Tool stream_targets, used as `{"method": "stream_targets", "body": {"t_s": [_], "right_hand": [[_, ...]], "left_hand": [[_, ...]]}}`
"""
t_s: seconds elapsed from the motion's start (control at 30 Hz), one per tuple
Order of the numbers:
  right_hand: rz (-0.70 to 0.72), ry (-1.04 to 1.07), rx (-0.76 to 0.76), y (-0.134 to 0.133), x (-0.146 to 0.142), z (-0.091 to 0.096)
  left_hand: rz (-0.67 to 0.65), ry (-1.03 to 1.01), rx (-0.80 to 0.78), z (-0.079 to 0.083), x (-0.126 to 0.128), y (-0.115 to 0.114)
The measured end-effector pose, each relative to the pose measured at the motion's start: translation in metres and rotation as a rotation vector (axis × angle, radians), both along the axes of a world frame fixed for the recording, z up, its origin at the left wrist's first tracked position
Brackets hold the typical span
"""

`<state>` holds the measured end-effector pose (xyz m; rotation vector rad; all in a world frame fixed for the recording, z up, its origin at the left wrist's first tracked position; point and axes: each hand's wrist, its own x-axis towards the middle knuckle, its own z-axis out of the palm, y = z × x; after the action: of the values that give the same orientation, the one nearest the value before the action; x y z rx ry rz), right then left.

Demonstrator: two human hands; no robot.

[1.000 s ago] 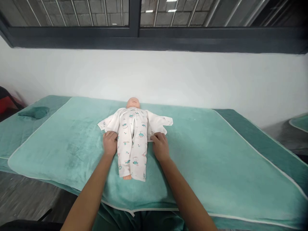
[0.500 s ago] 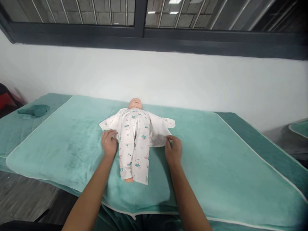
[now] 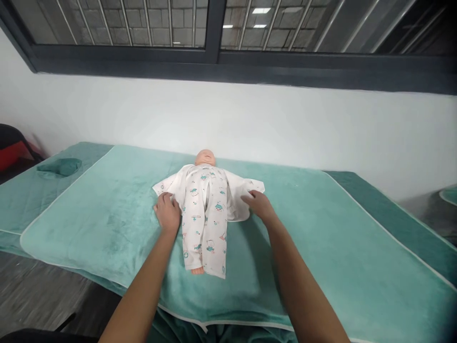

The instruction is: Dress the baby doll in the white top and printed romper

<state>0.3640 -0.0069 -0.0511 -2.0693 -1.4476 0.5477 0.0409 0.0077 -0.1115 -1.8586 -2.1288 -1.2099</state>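
Note:
A baby doll [image 3: 205, 157] lies on its back, dressed in a white long-sleeved top [image 3: 235, 195] spread out at both sides. White trousers with small printed figures [image 3: 214, 219] lie over its front, and one foot [image 3: 197, 270] peeks out below a trouser leg. My left hand [image 3: 167, 212] rests at the top's left side under the sleeve, fingers down and slightly spread. Across the doll, my right hand [image 3: 260, 205] reaches over the top's right side just below the sleeve, its fingers stretched out and apart. Its fingertips are at the cloth; contact is hard to tell.
Beneath the doll is a light green plush cover [image 3: 314, 247] on a bed set against a white wall [image 3: 285, 124]. A darker green cushion-like piece [image 3: 60, 167] is at the left end. A barred window [image 3: 143, 24] runs above; a red and black chair [image 3: 16, 152] stands far left.
My right hand has let go of the top's lower corner and moved up toward the sleeve. My left hand has loosened and flattened at the cloth. The view has shifted slightly.

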Motion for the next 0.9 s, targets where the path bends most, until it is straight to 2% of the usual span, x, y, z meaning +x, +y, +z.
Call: {"method": "stream_targets", "body": {"t_s": [0.1,0.17,0.23,0.3,0.4,0.53,0.63,0.73,0.83,0.9], "right_hand": [[0.045,0.159,0.298,0.005,-0.041,0.029],[0.223,0.140,0.382,-0.001,-0.069,0.046],[0.475,0.026,0.308,-0.014,-0.089,0.058],[0.637,-0.070,0.192,-0.028,-0.096,0.062],[0.654,-0.043,0.170,-0.045,-0.087,0.060],[0.566,0.172,0.402,-0.046,-0.071,0.057],[0.474,0.262,0.560,-0.024,-0.073,0.063],[0.422,0.186,0.581,0.018,-0.088,0.072],[0.467,-0.052,0.451,0.069,-0.112,0.078],[0.511,-0.281,0.259,0.101,-0.129,0.079]], "left_hand": [[-0.060,-0.012,-0.004,0.001,-0.002,0.000],[-0.077,-0.017,-0.005,0.001,-0.002,0.000],[-0.083,-0.017,0.004,0.000,-0.002,0.000],[-0.081,-0.014,0.013,-0.001,-0.002,0.001],[-0.076,-0.008,0.024,-0.003,-0.002,0.002],[-0.095,-0.003,0.026,-0.002,-0.001,0.001],[-0.098,-0.001,0.024,0.000,0.000,-0.001],[-0.090,-0.002,0.016,0.002,0.001,-0.002],[-0.078,0.006,0.012,0.002,0.001,-0.002],[-0.070,0.011,0.009,0.002,0.001,-0.001]]}}
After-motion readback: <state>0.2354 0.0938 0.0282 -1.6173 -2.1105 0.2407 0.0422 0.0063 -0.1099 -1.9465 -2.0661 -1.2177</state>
